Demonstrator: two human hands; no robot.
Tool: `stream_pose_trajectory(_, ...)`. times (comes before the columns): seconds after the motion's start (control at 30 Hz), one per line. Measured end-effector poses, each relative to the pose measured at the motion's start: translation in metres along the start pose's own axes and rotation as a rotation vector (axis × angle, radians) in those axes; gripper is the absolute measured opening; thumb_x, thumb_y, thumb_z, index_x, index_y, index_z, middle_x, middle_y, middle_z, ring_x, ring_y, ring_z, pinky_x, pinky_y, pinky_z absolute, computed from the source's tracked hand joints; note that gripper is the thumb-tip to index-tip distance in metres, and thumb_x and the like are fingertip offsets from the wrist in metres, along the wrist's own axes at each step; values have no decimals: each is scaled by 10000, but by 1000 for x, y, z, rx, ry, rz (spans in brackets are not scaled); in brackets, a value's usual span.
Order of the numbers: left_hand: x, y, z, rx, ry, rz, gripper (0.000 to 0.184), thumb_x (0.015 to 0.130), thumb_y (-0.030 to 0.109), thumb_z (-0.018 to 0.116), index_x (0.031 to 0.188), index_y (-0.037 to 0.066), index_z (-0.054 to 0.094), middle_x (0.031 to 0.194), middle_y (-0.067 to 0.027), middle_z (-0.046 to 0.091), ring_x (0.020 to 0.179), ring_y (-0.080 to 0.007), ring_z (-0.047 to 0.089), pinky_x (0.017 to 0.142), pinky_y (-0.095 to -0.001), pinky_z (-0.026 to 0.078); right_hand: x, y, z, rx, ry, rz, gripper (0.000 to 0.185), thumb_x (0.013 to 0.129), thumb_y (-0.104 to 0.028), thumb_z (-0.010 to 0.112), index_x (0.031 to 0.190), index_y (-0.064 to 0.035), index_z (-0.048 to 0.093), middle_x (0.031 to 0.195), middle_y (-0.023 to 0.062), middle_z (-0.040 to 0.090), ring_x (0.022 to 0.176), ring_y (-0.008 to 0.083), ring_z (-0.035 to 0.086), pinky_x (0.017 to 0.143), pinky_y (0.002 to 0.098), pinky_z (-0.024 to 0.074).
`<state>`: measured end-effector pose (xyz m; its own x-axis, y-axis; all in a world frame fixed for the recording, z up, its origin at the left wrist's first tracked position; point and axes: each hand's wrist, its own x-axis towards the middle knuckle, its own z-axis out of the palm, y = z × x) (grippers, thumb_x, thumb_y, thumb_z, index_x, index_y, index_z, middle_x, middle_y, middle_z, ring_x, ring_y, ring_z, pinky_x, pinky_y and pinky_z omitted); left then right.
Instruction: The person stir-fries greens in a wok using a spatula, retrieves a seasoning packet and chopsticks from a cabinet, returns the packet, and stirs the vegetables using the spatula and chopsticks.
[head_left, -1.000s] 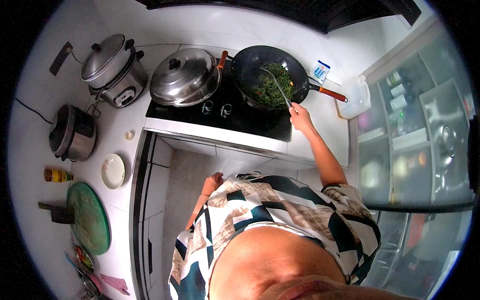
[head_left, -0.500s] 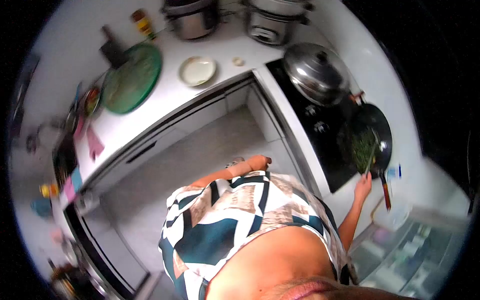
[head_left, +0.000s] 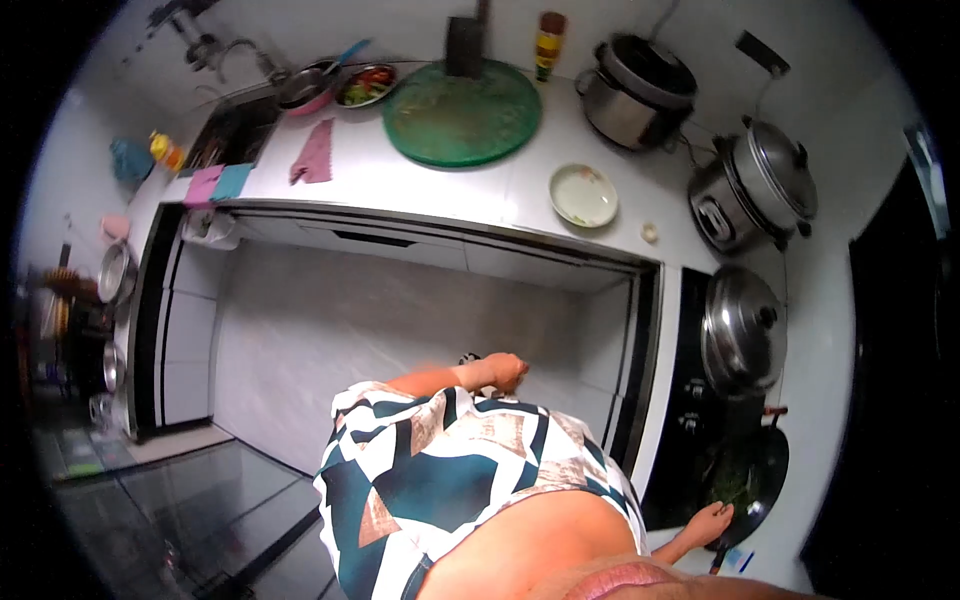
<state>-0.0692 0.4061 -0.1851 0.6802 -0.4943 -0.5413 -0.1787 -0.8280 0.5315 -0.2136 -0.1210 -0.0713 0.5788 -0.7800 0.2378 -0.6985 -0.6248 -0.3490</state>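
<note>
My right hand (head_left: 711, 521) is closed at the near edge of a dark wok (head_left: 770, 462) on the stove, on a thin utensil whose shape is barely visible now. Chopped greens (head_left: 733, 486) lie in the wok, dim and partly in shadow. My left hand (head_left: 508, 372) is held in front of my body over the floor, fingers curled, with nothing visible in it. Behind the wok stands a large steel pot with a domed lid (head_left: 742, 330).
Along the counter are a green round chopping board (head_left: 462, 120), a cleaver (head_left: 464, 47), a white dish (head_left: 583, 196), a bowl of cut vegetables (head_left: 367, 86) and a pink cloth (head_left: 314, 154). Two cookers, one steel (head_left: 638, 95) and one lidded (head_left: 735, 195), stand in the corner.
My view has swung left, so the stove and wok sit lower at the right. My right hand stays by the wok; my left hand remains curled before my body.
</note>
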Motion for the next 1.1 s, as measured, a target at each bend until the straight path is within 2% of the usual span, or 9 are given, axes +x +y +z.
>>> stream_pose_trajectory(0.2,-86,-17,6,-141,171,-285,346,745,132,553,1083,80,609,879,-222,646,817,-397,622,723,-472,494,-29,-150,133,496,-584,-428,177,857,-133,516,852,6,625,721,92,643,645,169,603,648,305,504)
stream_pose_trajectory(0.27,-111,-47,45,-180,256,-365,355,747,140,556,1092,81,608,871,-224,646,815,-393,624,728,-465,494,-74,-220,173,544,-846,-580,170,829,-167,566,854,-18,643,744,130,653,689,214,632,651,338,487)
stream_pose_trajectory(0.4,-184,-85,86,-340,386,-467,219,782,124,544,972,41,615,975,-245,620,932,-404,595,785,-471,466,-182,-386,109,583,-1067,-1037,173,798,-191,646,812,-19,657,719,151,639,655,271,635,629,344,484)
stream_pose_trajectory(0.6,-285,-136,89,-510,564,-689,239,785,131,544,996,45,613,993,-238,620,946,-403,591,800,-469,468,-296,-546,85,658,-1178,-1270,252,777,-254,692,752,-9,637,631,133,604,556,190,579,553,318,444)
stream_pose_trajectory(0.63,-300,-151,83,-528,603,-713,242,785,133,544,1000,45,613,996,-237,620,948,-403,591,803,-469,468,-314,-573,92,715,-1174,-1288,269,806,-229,676,678,-1,615,559,40,574,523,94,502,513,273,418)
stream_pose_trajectory(0.77,-371,-211,38,-570,727,-796,256,787,138,544,1016,47,612,1008,-233,621,958,-402,588,813,-468,469,-369,-683,92,880,-996,-1416,400,880,-253,558,577,8,535,497,32,518,491,80,480,481,266,389)
stream_pose_trajectory(0.8,-389,-225,30,-582,758,-816,259,787,139,544,1020,48,612,1010,-231,621,960,-402,588,816,-468,469,-386,-712,93,908,-1185,-1208,395,897,-236,525,591,13,547,522,46,545,494,98,507,491,281,407)
stream_pose_trajectory(1.0,-461,-349,14,-513,902,-1036,329,805,184,542,1118,91,585,1045,-194,629,987,-360,592,865,-441,479,-475,-877,24,1107,-943,-1603,291,929,-195,456,766,12,581,685,132,603,611,220,596,579,338,463)
stream_pose_trajectory(1.1,-477,-370,-20,-560,971,-1001,325,806,183,530,1113,100,597,1051,-180,631,993,-356,590,875,-441,474,-499,-949,-13,1252,-997,-1591,127,902,-64,479,894,11,581,725,100,604,652,170,605,628,287,481)
